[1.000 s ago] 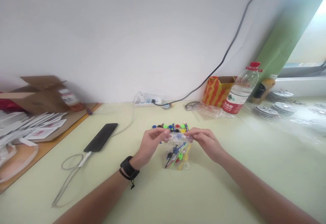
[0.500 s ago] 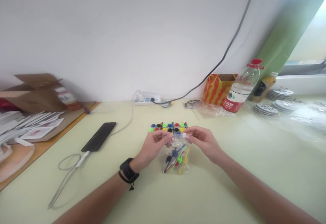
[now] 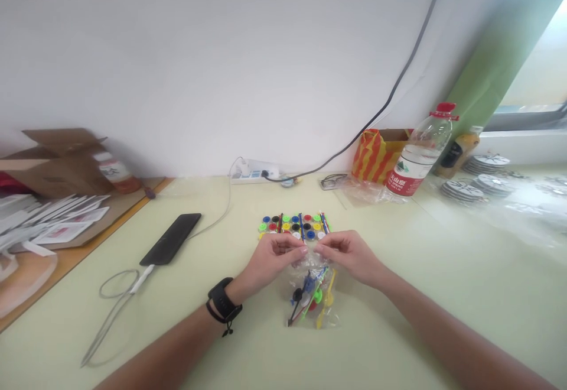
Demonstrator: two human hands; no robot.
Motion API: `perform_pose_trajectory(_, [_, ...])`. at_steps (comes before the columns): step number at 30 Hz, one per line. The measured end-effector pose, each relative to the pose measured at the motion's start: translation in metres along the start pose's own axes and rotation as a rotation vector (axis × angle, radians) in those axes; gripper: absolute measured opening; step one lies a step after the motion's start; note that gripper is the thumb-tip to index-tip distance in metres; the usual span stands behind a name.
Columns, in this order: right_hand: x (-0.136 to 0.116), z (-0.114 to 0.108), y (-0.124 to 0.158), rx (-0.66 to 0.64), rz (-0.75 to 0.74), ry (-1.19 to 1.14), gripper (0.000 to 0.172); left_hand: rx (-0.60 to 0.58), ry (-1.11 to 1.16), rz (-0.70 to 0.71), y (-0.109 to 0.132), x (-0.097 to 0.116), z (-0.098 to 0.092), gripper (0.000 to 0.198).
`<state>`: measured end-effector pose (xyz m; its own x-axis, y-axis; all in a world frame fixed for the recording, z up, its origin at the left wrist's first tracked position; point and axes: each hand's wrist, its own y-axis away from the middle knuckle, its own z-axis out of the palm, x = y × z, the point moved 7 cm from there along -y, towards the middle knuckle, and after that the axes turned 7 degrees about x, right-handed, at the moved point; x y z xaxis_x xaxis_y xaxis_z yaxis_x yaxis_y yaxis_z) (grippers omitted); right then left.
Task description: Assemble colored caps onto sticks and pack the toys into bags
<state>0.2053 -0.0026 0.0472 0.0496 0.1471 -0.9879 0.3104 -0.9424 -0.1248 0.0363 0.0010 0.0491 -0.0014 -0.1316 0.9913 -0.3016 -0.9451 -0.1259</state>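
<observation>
A small clear plastic bag (image 3: pixel 312 295) filled with coloured plastic sticks and round pieces lies on the pale green table (image 3: pixel 398 295) in front of me. My left hand (image 3: pixel 272 260), with a black watch on its wrist, pinches the bag's top edge from the left. From the right, my right hand (image 3: pixel 349 255) pinches the same edge, and the fingertips of the two hands nearly meet. Just beyond my hands lies a set of coloured round pieces and sticks (image 3: pixel 295 226) in rows.
A black phone (image 3: pixel 170 246) with a white cable (image 3: pixel 119 295) lies to the left. Cardboard box (image 3: pixel 62 162) and white packets (image 3: pixel 53 218) sit far left. A power strip (image 3: pixel 257 171), striped bag (image 3: pixel 376 156), water bottle (image 3: pixel 419 156) and stacked discs (image 3: pixel 478 186) line the back and right.
Both hands have drawn the bag nearer to me and lower, and their fingertips have come closer together at its top edge. More of the coloured rows behind shows.
</observation>
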Motion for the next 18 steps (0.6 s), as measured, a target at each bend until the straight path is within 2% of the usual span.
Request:
perform_pose_trajectory(9, [-0.001, -0.008, -0.003, 0.029, -0.023, 0.087, 0.034, -0.022, -0.003, -0.023, -0.004, -0.001, -0.007, 0.026])
perform_pose_trajectory(18, [-0.003, -0.015, -0.004, 0.054, -0.072, 0.155, 0.029, 0.005, -0.044, -0.032, -0.004, -0.001, -0.009, 0.026])
